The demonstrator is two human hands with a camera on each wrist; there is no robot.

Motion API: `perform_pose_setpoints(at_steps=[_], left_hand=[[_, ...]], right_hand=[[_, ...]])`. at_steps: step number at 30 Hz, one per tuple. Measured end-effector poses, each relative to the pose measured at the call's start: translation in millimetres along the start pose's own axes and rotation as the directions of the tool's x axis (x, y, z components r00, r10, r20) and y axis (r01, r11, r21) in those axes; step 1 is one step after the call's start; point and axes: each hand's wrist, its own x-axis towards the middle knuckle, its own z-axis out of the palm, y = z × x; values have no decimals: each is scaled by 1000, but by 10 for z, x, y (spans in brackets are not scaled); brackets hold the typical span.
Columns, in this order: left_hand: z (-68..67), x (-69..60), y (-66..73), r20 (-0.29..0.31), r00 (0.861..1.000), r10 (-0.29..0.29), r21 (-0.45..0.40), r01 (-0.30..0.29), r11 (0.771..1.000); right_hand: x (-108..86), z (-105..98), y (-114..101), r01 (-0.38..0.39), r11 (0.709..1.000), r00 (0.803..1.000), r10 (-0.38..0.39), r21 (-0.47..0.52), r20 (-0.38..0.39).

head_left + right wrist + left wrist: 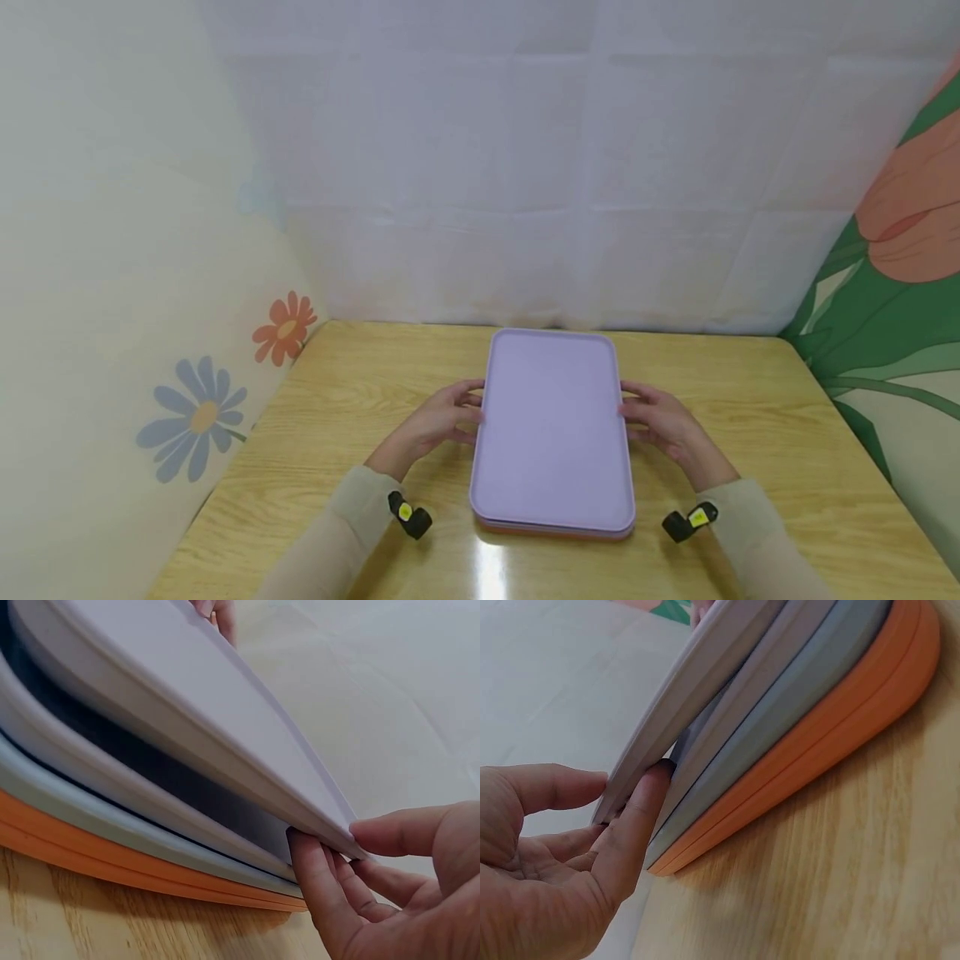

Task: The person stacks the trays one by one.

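Observation:
A pale lavender rectangular tray (553,425) tops a stack, with its long sides running away from me. My left hand (446,414) pinches its left edge, thumb at the rim and fingertips underneath. On the opposite edge my right hand (663,421) grips the same way. Both wrist views show a gap between this tray and a second lavender tray (150,799) below, with fingers reaching into it. Beneath lie a grey-green tray (806,675) and orange trays (870,697) at the bottom.
The stack stands on a wood-grain table (360,375). Behind it hangs a creased white cloth (525,167). Flower-printed panels flank the left and right sides. A small black camera (409,515) sits on the left cuff, another camera (690,522) on the right.

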Motion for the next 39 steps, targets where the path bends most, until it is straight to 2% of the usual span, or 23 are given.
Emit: perform_pose_setpoints(at_steps=[4, 13, 19, 24, 30, 36, 39], left_hand=[[12, 13, 8, 0, 1000, 15, 32, -15, 999], [47, 49, -6, -13, 1000, 18, 171, -16, 985], [53, 60, 4, 1, 1000, 20, 194, -20, 981], [69, 68, 10, -2, 1000, 18, 198, -17, 980], [83, 55, 18, -49, 999, -7, 239, 19, 971], [64, 40, 9, -41, 999, -24, 287, 35, 957], [47, 25, 4, -47, 998, -30, 286, 42, 957]], right_hand=[[-24, 17, -15, -3, 998, 1000, 1, -61, -26], [-60, 38, -45, -26, 983, 997, 14, -180, -72], [-40, 40, -33, -50, 974, 995, 28, -220, -100], [-28, 31, -15, -51, 973, 994, 27, -223, -107], [-24, 22, 17, -58, 977, 994, 39, -204, -98], [-19, 9, 16, -57, 974, 995, 37, -219, -93], [-9, -19, 19, -42, 976, 996, 25, -215, -81]])
